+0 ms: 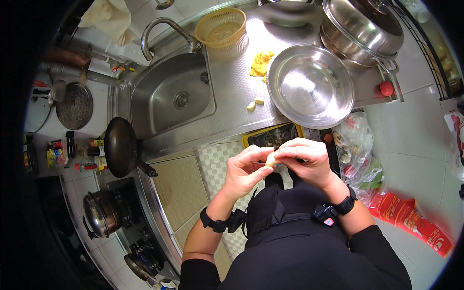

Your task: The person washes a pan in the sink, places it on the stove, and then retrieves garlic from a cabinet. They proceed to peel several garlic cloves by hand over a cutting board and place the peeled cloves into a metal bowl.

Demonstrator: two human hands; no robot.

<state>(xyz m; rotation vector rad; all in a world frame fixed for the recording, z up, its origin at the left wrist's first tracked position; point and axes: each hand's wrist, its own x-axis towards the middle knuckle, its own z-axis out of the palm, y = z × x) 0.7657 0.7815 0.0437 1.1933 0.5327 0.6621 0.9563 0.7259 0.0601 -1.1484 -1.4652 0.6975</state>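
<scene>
A pale garlic clove (270, 159) is held between my two hands, above the floor in front of the counter. My left hand (247, 167) pinches its lower end between thumb and fingers. With thumb and fingertips, my right hand (303, 156) grips the upper right side of the same clove. Two peeled garlic cloves (255, 104) lie on the steel counter (235, 105), left of a wide stainless steel basin (310, 85). Below the counter edge, partly hidden by my hands, is a yellow-rimmed bin (273, 135) with scraps in it.
A sink (170, 98) with a faucet (165, 21) is at the left. Behind stand a yellow plastic basket (221, 29) and a large steamer pot (359, 32). A yellow cloth (260, 64) touches the basin. A wok (121, 146) sits left; plastic bags (359, 145) hang right.
</scene>
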